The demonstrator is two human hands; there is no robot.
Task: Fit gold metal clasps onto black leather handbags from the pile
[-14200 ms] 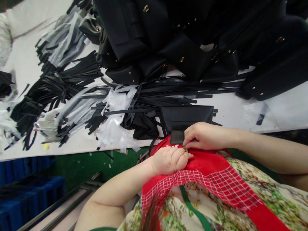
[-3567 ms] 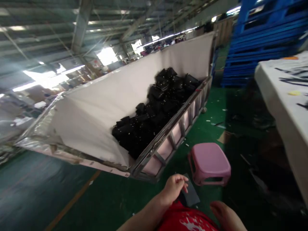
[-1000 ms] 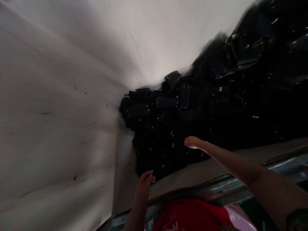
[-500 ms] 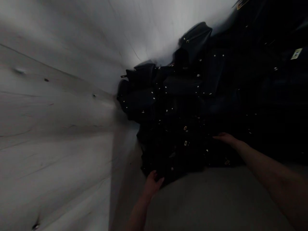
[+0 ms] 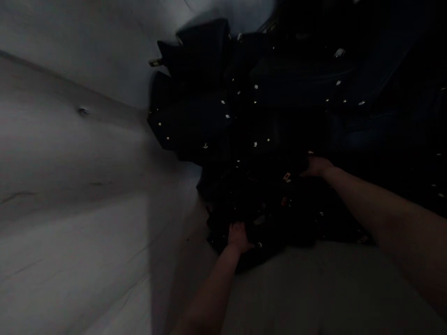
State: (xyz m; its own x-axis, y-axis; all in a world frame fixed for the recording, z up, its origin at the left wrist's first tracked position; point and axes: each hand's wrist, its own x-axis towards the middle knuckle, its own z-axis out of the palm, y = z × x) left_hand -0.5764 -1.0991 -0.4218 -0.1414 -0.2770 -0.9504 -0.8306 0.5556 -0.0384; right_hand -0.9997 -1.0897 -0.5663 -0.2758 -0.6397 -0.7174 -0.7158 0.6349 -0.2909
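Black bags (image 5: pixel 195 111) with small gold metal fittings lie heaped in the dark corner of a pale-lined bin. My left hand (image 5: pixel 239 238) rests on the near lower part of the heap, fingers stretched forward and thumb apart to the right, gripping nothing that I can see. Farther up and to the right, my right hand (image 5: pixel 318 166) reaches in among the bags. Its thumb and fingers look apart, though the tips fade into the dark. Separate bags under both hands are hard to make out.
On the left rises the creased pale wall (image 5: pixel 87 209) of the bin, with a small dark hole (image 5: pixel 83 111) in it. Pale lining (image 5: pixel 286 288) also shows below the heap. More black bags (image 5: pixel 384 125) continue to the right.
Since the table and the walk to the bin, I have leaned deep into it. Over the last second the bags came closer and my left hand moved forward onto them.
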